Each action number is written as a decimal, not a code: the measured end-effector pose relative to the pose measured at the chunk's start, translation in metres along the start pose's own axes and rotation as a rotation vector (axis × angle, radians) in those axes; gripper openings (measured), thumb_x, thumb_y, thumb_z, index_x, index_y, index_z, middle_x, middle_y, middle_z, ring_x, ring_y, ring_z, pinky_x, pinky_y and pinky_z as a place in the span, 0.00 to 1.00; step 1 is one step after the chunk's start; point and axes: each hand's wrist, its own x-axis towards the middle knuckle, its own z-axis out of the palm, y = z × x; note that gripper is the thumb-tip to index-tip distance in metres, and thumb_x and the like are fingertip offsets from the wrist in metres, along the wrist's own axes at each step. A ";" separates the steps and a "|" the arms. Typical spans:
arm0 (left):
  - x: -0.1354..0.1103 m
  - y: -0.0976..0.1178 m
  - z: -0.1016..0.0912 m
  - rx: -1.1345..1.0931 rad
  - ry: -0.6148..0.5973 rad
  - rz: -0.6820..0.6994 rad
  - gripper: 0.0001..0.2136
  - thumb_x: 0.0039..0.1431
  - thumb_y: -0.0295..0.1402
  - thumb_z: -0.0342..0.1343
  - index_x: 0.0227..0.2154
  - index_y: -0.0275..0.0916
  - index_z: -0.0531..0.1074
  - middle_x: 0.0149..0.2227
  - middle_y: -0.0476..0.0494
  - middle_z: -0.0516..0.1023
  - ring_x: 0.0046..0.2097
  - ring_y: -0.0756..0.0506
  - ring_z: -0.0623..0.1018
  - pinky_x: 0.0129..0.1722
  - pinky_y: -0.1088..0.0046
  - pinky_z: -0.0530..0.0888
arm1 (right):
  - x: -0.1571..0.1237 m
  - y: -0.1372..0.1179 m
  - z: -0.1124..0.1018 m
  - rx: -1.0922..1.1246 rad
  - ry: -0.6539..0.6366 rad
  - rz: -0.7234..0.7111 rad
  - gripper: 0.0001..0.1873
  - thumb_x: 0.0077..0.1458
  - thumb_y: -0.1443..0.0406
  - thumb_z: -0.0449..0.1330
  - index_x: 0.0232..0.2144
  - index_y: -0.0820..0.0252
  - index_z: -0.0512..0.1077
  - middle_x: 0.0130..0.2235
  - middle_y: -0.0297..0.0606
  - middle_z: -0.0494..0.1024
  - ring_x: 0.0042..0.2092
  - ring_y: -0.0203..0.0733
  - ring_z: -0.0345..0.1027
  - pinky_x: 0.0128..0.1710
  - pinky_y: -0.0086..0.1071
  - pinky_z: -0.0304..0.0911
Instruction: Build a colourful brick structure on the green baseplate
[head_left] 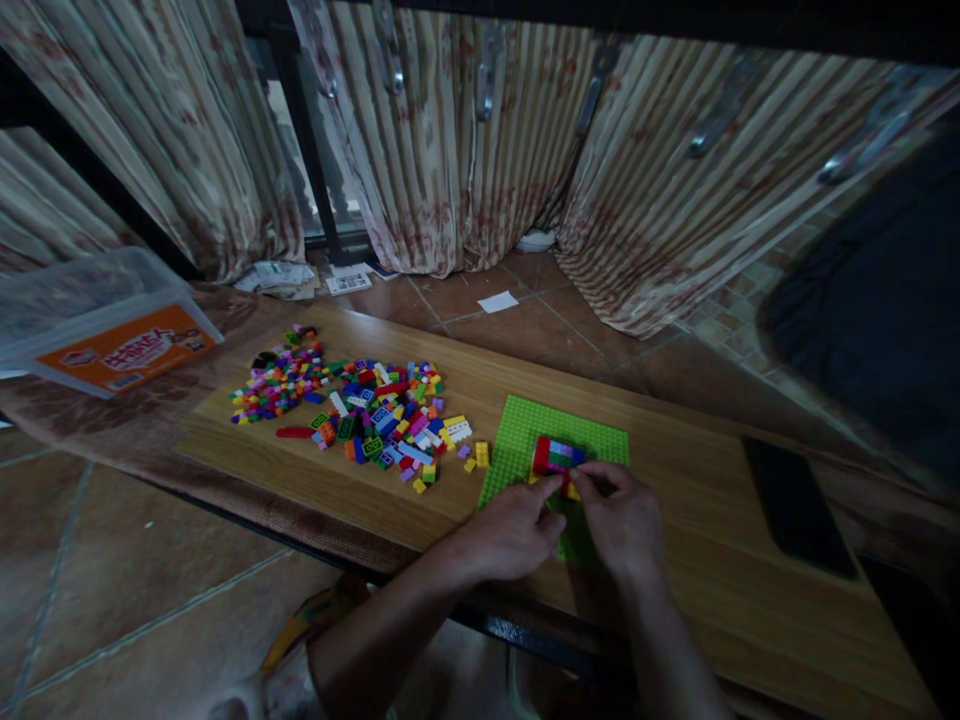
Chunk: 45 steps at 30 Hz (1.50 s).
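Observation:
A green studded baseplate (525, 430) lies on the wooden board (675, 560) in front of me. A small block of stacked coloured bricks (556, 455) stands on it, red at its left end. My left hand (510, 535) and my right hand (622, 520) meet just below that block, both with fingers pinched together. Between the fingertips sits a small yellow piece (571, 490) at the block's near edge. Which hand grips it is hard to tell. A heap of loose coloured bricks (360, 410) is spread on the board to the left.
A clear plastic tub with an orange label (112, 330) stands at far left. A dark phone (795, 505) lies on the board at right. Striped curtains hang behind, with papers on the tiled floor (300, 275). A dark shape fills the right edge.

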 end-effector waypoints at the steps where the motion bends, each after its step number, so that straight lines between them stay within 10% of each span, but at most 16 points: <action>1: 0.000 0.000 0.000 0.011 0.009 0.005 0.29 0.61 0.35 0.46 0.64 0.32 0.55 0.29 0.42 0.78 0.32 0.44 0.76 0.35 0.68 0.72 | 0.000 0.000 0.000 -0.006 0.001 -0.007 0.13 0.49 0.55 0.56 0.27 0.57 0.74 0.34 0.41 0.78 0.36 0.45 0.71 0.39 0.38 0.62; 17: -0.007 0.003 0.002 0.015 0.142 0.069 0.23 0.59 0.35 0.50 0.57 0.36 0.67 0.35 0.41 0.79 0.33 0.45 0.75 0.35 0.68 0.71 | -0.005 -0.004 -0.010 -0.026 0.166 -0.044 0.19 0.55 0.51 0.55 0.31 0.60 0.75 0.31 0.42 0.77 0.32 0.45 0.71 0.34 0.36 0.61; 21: -0.005 0.000 -0.016 -0.240 0.439 0.081 0.16 0.60 0.35 0.49 0.46 0.36 0.75 0.24 0.49 0.71 0.23 0.51 0.65 0.25 0.75 0.64 | -0.012 -0.019 -0.003 0.087 0.240 -0.172 0.17 0.57 0.53 0.56 0.32 0.60 0.75 0.33 0.40 0.77 0.34 0.43 0.71 0.37 0.35 0.63; 26: -0.008 -0.002 -0.060 -0.768 0.877 0.094 0.09 0.55 0.34 0.56 0.36 0.34 0.73 0.20 0.55 0.63 0.21 0.55 0.62 0.21 0.80 0.60 | -0.027 -0.039 0.026 0.151 0.012 -0.415 0.12 0.61 0.59 0.53 0.37 0.56 0.75 0.39 0.39 0.77 0.42 0.43 0.70 0.43 0.36 0.65; 45: -0.028 -0.005 -0.087 -1.121 0.775 0.051 0.13 0.44 0.32 0.64 0.34 0.32 0.74 0.21 0.55 0.65 0.20 0.58 0.58 0.18 0.83 0.54 | -0.036 -0.068 0.080 -0.295 -0.126 -0.572 0.10 0.61 0.66 0.54 0.38 0.56 0.75 0.37 0.41 0.73 0.41 0.47 0.65 0.41 0.39 0.64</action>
